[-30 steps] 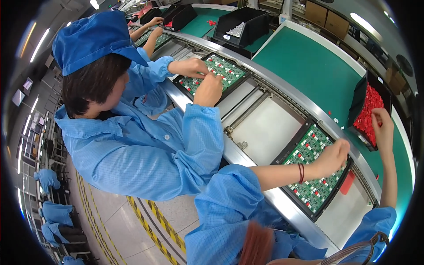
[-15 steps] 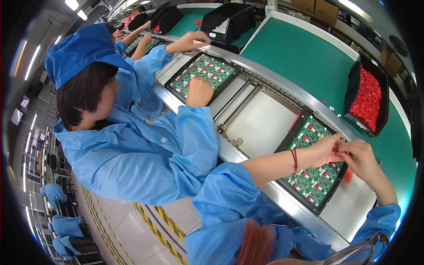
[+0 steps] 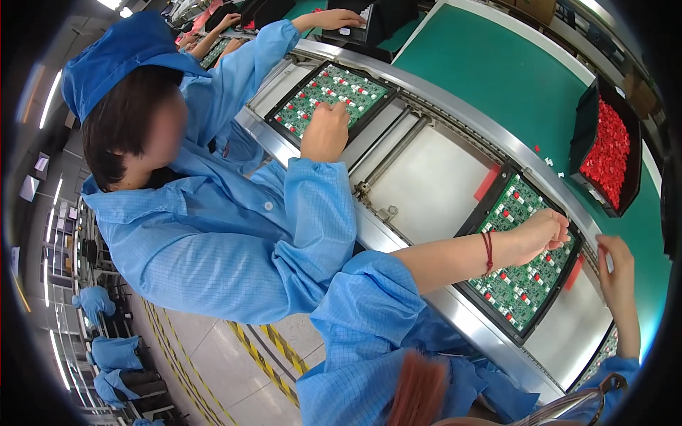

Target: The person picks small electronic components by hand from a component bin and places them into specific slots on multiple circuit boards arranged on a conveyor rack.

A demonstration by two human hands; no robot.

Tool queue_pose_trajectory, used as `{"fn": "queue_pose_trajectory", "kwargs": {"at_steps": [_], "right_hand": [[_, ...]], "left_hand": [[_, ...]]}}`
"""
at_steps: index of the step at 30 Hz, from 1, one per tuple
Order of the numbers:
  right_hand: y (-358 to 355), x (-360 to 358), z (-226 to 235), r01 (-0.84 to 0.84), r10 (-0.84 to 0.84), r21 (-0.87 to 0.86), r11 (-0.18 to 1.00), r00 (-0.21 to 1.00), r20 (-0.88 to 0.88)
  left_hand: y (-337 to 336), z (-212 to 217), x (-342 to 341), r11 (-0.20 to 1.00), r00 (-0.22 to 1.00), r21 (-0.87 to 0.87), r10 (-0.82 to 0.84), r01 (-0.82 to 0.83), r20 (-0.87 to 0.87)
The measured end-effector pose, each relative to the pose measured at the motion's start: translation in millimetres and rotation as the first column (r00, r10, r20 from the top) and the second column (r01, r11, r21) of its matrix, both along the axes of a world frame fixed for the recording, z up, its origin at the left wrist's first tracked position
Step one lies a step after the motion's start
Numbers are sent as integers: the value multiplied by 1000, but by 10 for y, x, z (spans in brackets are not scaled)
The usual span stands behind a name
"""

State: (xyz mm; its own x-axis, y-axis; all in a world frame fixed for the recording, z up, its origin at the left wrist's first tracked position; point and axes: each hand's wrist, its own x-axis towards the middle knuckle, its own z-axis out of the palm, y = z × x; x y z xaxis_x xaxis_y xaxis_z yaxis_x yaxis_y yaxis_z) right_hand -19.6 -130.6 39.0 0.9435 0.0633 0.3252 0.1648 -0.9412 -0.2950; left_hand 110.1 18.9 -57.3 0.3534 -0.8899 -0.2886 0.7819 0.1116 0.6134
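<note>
My left hand (image 3: 543,231), with a red cord at the wrist, rests fingers-curled on a green circuit board (image 3: 522,273) studded with small red and white parts, in a black tray (image 3: 474,216). My right hand (image 3: 618,266) hovers just past the board's right edge, fingers up and close together. A speck of red shows at its fingertips, and I cannot tell if it is a held part. A black bin of red parts (image 3: 611,153) stands beyond on the green mat (image 3: 497,71).
A co-worker in a blue coat and cap (image 3: 213,213) sits close on my left, one hand (image 3: 325,131) on a second board (image 3: 328,96), the other reaching to a black bin (image 3: 355,25). A metal conveyor rail (image 3: 398,234) runs along the line. Yellow-striped floor lies below.
My right hand went from the red parts bin to meet my left over the board, then drew off to the right. The co-worker's far arm reached up to the black bin.
</note>
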Motion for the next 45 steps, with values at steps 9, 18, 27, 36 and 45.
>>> {"fn": "queue_pose_trajectory", "kwargs": {"at_steps": [9,18,27,36,45], "right_hand": [[-263,-467,-303,394,-181,23,919,472,-863],[29,-280,-276,405,69,278,871,459,-886],[219,-273,-89,201,6,146,969,569,-822],[-116,-414,-282,100,267,438,894,665,-698],[-309,-258,94,210,106,466,860,819,-565]], "left_hand": [[85,39,69,988,994,-108,-106,109,38],[210,259,159,992,964,-63,-92,111,248],[155,540,-12,996,929,-26,-65,80,364],[-132,838,-319,958,736,75,160,-275,658],[-100,840,350,905,764,-5,363,-426,533]]}}
